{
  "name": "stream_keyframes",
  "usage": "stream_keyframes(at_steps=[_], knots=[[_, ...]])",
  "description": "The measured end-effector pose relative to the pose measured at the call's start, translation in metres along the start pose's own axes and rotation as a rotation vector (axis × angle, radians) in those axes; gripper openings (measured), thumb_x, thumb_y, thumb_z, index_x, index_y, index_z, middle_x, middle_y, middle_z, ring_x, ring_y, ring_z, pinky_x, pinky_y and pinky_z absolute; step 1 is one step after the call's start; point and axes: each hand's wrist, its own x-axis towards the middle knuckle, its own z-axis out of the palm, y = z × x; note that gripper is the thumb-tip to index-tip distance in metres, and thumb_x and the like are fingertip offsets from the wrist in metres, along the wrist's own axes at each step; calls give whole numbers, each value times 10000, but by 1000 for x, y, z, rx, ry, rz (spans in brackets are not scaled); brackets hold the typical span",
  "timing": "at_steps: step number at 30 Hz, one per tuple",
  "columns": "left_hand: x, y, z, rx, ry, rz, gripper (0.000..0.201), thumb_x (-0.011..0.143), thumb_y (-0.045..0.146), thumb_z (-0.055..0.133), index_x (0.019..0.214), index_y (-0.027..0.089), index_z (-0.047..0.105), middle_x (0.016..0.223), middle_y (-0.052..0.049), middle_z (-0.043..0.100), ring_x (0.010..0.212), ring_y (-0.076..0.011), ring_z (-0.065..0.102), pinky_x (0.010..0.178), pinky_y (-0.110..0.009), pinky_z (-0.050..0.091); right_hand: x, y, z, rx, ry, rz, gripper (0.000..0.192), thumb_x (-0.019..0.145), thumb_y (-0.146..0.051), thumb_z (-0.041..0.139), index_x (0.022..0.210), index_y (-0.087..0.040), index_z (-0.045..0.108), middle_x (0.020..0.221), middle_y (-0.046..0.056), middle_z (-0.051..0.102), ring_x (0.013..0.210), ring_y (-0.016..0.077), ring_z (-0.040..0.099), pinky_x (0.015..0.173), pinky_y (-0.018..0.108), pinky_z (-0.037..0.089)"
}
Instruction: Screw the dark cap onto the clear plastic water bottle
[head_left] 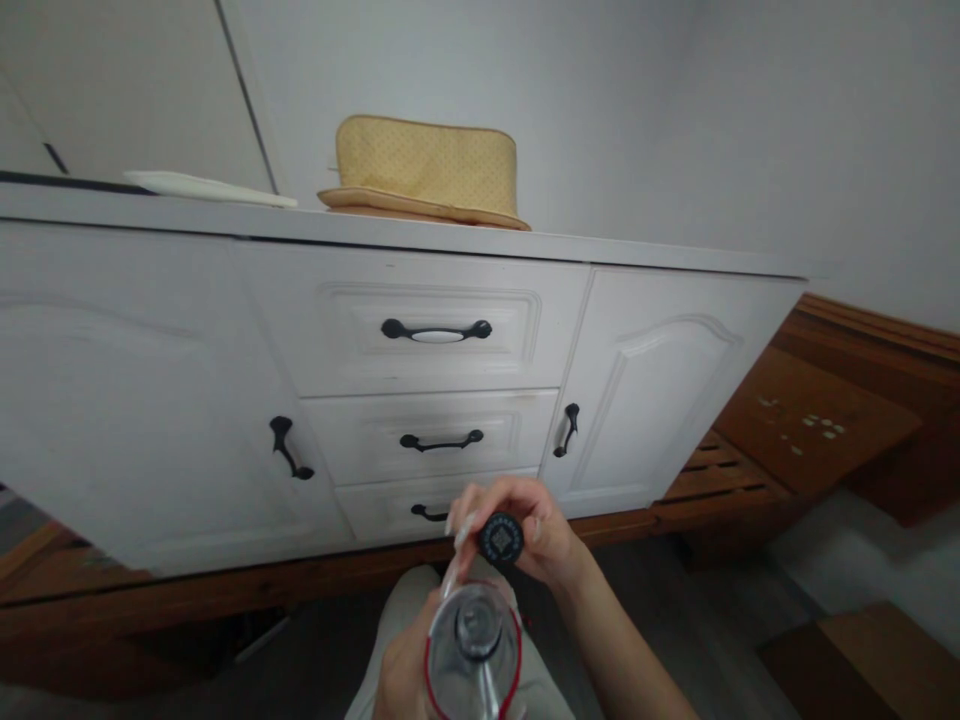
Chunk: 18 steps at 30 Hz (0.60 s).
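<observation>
In the lower middle of the head view, my left hand (pixel 407 655) is closed around a clear bottle (pixel 444 640) with a red edge, seen from above. The bottle's round mouth shows near its centre, uncovered. Just above and to the right, my right hand (pixel 551 535) grips a round black cap (pixel 501 538) with a light pattern on its top. The cap is apart from the bottle's mouth. Parts of the left fingers are hidden behind the bottle.
Ahead stands a white cabinet (pixel 450 375) with black handles on its doors and drawers. A yellow fabric-like case (pixel 427 165) and a flat white object (pixel 210 187) lie on top. Brown wooden furniture (pixel 825 410) is at right; a cardboard box (pixel 870 660) sits on the floor.
</observation>
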Motion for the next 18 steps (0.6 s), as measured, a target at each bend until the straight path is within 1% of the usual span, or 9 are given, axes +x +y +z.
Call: stream_keyframes(at_steps=[2, 4, 6, 8, 11, 15, 18], knots=[[-1, -13, 1, 68, -34, 77, 553, 645, 427, 790, 1128, 214, 627, 990, -76, 778, 884, -279, 767, 775, -328, 651, -2, 5, 2, -27, 6, 8, 438, 806, -599, 666, 938, -186, 728, 816, 75, 702, 802, 212, 685, 832, 418, 540], [-2, -21, 2, 132, -49, 160, 597, 664, 420, 777, 1185, 213, 571, 1070, -93, 759, 977, -279, 755, 846, -339, 641, -3, 7, 4, -67, 6, 14, 437, 795, -596, 676, 914, -181, 741, 840, 86, 708, 863, 222, 677, 916, 441, 511], [-3, -23, 3, 164, -33, 196, 640, 693, 410, 756, 1252, 225, 505, 1102, -85, 748, 1000, -256, 750, 887, -341, 630, -3, 8, 7, -98, -23, 14, 426, 801, -583, 674, 919, -182, 755, 860, 96, 731, 895, 231, 676, 980, 456, 480], [-3, -20, 3, 152, 3, 207, 682, 685, 395, 758, 1282, 246, 465, 1080, -52, 752, 958, -222, 757, 869, -313, 633, -2, 7, 10, -111, -62, -2, 405, 826, -560, 658, 931, -183, 764, 860, 103, 755, 919, 240, 681, 1008, 459, 461], [-1, -14, 5, 116, 32, 210, 670, 675, 364, 758, 1269, 270, 465, 1041, -6, 761, 904, -183, 762, 829, -260, 635, -3, 6, 13, -110, -67, -15, 386, 843, -543, 646, 925, -187, 768, 866, 105, 774, 939, 245, 689, 1041, 462, 441], [-1, -13, 5, 134, 37, 216, 632, 677, 430, 779, 1219, 261, 502, 1068, -26, 757, 931, -197, 763, 822, -258, 638, -6, 7, 13, -112, -32, 3, 370, 802, -538, 700, 909, -190, 767, 862, 95, 774, 923, 245, 698, 1058, 466, 433], [0, -12, 4, 97, -3, 193, 675, 698, 446, 774, 1282, 266, 488, 1078, -24, 757, 950, -195, 762, 811, -248, 639, -8, 9, 12, -97, -39, -6, 360, 812, -522, 699, 935, -189, 762, 879, 95, 778, 946, 242, 699, 1051, 458, 436]])
